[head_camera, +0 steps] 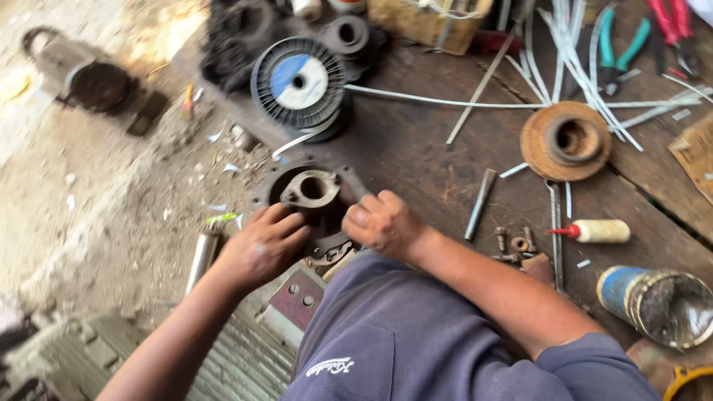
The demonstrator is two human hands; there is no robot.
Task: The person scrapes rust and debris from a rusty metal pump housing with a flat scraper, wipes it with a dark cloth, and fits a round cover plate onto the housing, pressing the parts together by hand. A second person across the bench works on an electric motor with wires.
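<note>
While both of your hands work at the dark metal end cover point(312, 191) of the motor, you seem to be in the middle of seating or freeing that part. It sits at the near edge of the wooden bench point(431, 148), just above the ribbed grey motor body point(245, 349) that lies below your arms. Your left hand point(261, 249) lies on the cover's left side with the fingers loosely curled and spread over its rim. Your right hand point(382, 221) is bunched into a near fist against the cover's right edge; whether it pinches a small part there I cannot tell, as the knuckles hide the fingertips.

Judging from this, the next move calls for an even grip on both sides, so the cover does not tilt on the round hub at its centre. Keep your fingers out of the gap beneath the rim.

Near you on the bench lie loose bolts point(511, 245) and a flat metal bar point(480, 203), with a small glue bottle with a red tip point(594, 231) beside them. Farther off are a wire spool point(298, 82), a rusty round disc point(566, 139), white strips point(564, 52) and green-handled pliers point(620, 48).
</note>
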